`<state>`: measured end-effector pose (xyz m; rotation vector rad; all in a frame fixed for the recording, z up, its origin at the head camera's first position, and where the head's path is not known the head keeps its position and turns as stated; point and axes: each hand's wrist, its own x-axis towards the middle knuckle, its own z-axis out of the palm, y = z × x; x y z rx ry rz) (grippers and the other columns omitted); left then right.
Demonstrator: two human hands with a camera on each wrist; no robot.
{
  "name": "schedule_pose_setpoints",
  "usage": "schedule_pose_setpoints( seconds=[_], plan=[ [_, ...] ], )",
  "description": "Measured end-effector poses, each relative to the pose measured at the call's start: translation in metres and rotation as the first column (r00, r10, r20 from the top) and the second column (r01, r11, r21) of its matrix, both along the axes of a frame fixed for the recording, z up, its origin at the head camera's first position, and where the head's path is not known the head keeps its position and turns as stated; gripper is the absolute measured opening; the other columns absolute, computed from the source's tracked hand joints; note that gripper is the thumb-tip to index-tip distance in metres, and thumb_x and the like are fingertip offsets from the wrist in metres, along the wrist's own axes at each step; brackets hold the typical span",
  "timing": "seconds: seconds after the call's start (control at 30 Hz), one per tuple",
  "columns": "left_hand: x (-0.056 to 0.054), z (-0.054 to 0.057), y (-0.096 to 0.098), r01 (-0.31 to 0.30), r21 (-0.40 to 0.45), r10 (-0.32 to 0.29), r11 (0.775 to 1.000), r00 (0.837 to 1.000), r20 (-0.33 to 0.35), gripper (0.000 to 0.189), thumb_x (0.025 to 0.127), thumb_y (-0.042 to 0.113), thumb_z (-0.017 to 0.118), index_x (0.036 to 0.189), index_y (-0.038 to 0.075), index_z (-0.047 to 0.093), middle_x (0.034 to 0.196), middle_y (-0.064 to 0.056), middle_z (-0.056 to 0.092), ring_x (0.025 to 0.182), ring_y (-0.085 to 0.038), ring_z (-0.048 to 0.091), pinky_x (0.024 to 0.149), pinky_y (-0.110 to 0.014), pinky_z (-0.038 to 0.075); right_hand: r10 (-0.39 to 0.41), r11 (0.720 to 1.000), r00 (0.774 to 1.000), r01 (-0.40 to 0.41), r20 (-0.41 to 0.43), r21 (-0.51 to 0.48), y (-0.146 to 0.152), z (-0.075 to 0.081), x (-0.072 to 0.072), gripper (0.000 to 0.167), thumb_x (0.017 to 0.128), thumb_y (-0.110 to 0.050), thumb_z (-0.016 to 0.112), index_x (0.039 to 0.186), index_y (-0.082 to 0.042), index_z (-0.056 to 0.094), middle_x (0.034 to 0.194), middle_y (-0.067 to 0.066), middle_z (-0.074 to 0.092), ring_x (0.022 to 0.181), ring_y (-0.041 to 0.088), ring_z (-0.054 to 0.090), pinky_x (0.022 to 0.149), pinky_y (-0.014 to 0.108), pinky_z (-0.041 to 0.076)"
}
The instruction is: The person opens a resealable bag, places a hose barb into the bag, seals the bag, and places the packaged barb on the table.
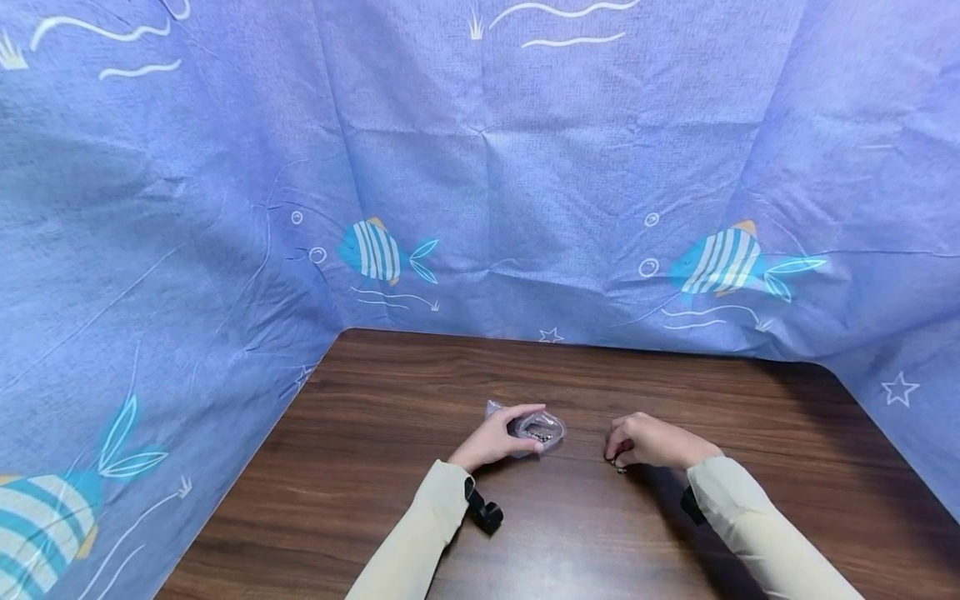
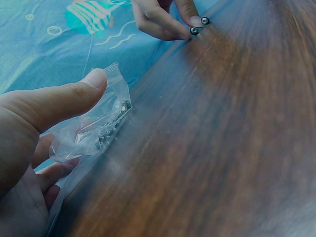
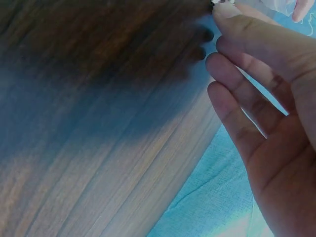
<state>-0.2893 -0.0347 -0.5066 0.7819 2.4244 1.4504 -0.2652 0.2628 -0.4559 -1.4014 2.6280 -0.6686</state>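
My left hand (image 1: 498, 435) curves round a clear plastic bag (image 1: 553, 421), its thumb on one side and its fingers on the other. Small shiny metal screws (image 2: 103, 138) lie inside the bag, which rests on the table. To the right, my right hand (image 1: 651, 442) is low over the tabletop, thumb and fingertips pinching at small screws (image 2: 194, 30). Two round dark heads with bright centres show at those fingertips in the left wrist view. In the right wrist view the right palm (image 3: 281, 153) is seen from below, and the pinched screws are mostly cut off at the top edge.
The brown wood-grain table (image 1: 360, 467) extends round both hands. A blue cloth with fish drawings (image 1: 480, 167) hangs along its back and sides. Black straps (image 1: 483, 508) with small devices sit on both wrists.
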Motion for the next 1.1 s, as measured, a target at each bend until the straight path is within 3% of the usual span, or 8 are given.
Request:
schedule_pose_setpoints(
  seconds=[0.27,0.57,0.87,1.1],
  plan=[
    [0.0,-0.001,0.0,-0.001,0.001,0.001,1.0,1.0,-0.001,0.063,0.08,0.029,0.078,0.138,0.023,0.054,0.135,0.001,0.057,0.119,-0.014,0.053,0.101,-0.032,0.04,-0.009,1.0,0.999,0.009,-0.046,0.015,-0.001,-0.003,0.002,0.016,0.071,0.003,0.079,0.077,-0.01,0.073,0.08,-0.003,0.064,0.071,0.002,0.059,0.061,0.018,0.05],
    [0.0,-0.001,0.001,0.001,0.003,-0.001,1.0,1.0,0.002,0.064,0.08,0.029,0.078,0.139,0.022,0.053,0.136,0.001,0.057,0.12,-0.015,0.052,0.102,-0.033,0.04,-0.107,0.989,0.994,0.109,-0.023,0.103,-0.005,-0.001,0.003,0.013,0.081,0.002,0.071,0.077,-0.01,0.067,0.079,-0.005,0.06,0.07,-0.003,0.054,0.062,0.018,0.049],
    [0.001,0.002,0.0,0.006,0.007,-0.006,1.0,1.0,-0.003,0.064,0.08,0.029,0.079,0.138,0.022,0.054,0.136,0.0,0.057,0.121,-0.015,0.052,0.102,-0.033,0.04,-0.139,0.984,0.99,0.14,-0.021,0.114,-0.009,0.005,0.002,0.008,0.085,-0.002,0.068,0.081,-0.009,0.069,0.079,-0.007,0.06,0.072,-0.001,0.053,0.062,0.019,0.048],
    [0.0,0.001,0.0,0.005,0.013,-0.005,1.0,1.0,0.001,0.064,0.08,0.028,0.079,0.138,0.023,0.054,0.136,0.001,0.057,0.12,-0.015,0.053,0.102,-0.032,0.04,-0.152,0.985,0.986,0.156,-0.062,0.066,-0.012,0.008,-0.002,0.008,0.085,-0.003,0.069,0.08,-0.01,0.068,0.078,-0.007,0.06,0.072,-0.001,0.052,0.063,0.019,0.049]
  ],
)
